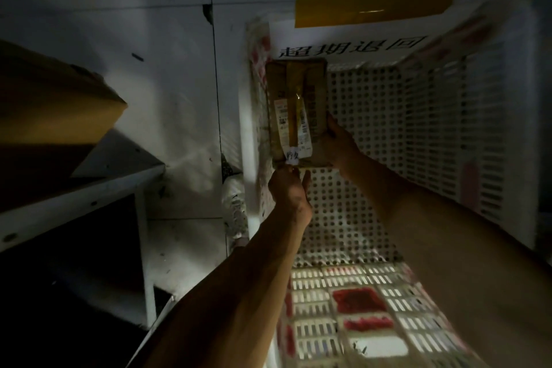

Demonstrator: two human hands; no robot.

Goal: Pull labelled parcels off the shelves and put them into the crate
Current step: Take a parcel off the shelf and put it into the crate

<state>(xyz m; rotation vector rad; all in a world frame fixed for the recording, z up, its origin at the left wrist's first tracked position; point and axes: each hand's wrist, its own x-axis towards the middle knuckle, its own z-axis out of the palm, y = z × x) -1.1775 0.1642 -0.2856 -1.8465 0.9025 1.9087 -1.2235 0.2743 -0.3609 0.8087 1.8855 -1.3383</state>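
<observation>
The parcel (294, 112) lay in the crate's (418, 134) far left corner, long axis running near to far. The right hand (336, 140) grasped its right edge; the left hand (288, 188) pinched its near end, equally close.

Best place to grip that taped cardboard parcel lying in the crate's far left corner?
Take the parcel by its two free edges: the near short end, where the left hand is, and the right long side, at the right hand. The crate wall blocks its left side.
</observation>
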